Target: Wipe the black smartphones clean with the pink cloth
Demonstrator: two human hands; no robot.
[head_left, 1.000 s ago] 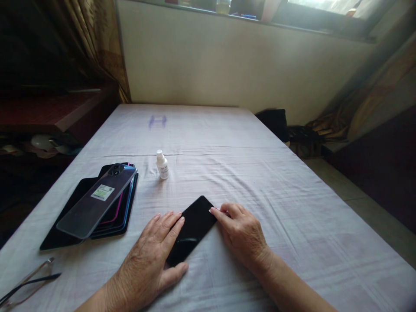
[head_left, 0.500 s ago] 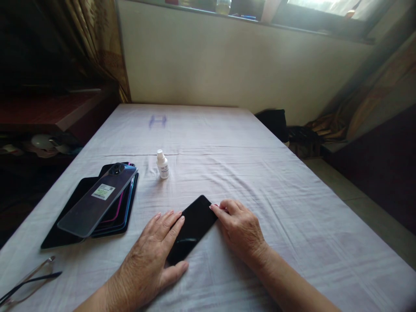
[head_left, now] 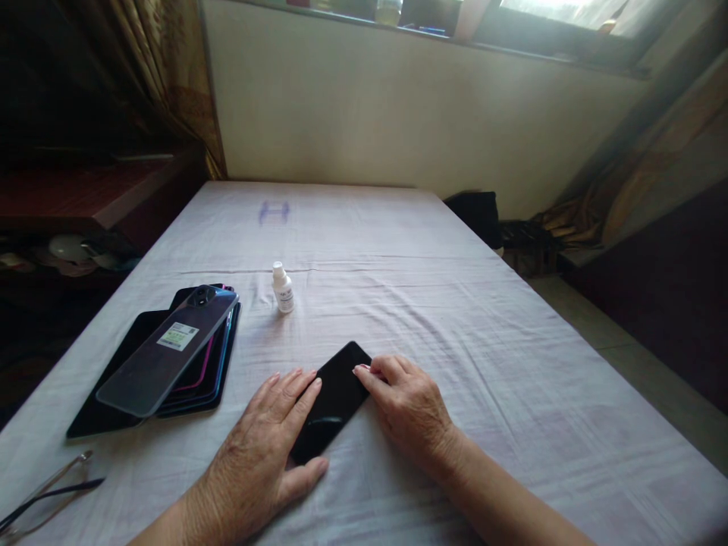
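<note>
A black phone (head_left: 335, 394) lies screen up on the white cloth, slanted from near left to far right. My left hand (head_left: 262, 444) rests flat beside it, fingers laid along its left edge and thumb under its near end. My right hand (head_left: 406, 406) sits at the phone's far right corner, its fingertips curled against the edge and pinching something small and reddish that I cannot make out.
A stack of phones and cases (head_left: 171, 356) lies to the left. A small white dropper bottle (head_left: 283, 289) stands behind the phone. Eyeglasses (head_left: 42, 500) lie at the near left corner of the table (head_left: 512, 379). A wall and curtains close the back.
My right hand's fingertips have slid a little left along the phone's far corner. The left hand and the phone have stayed in place.
</note>
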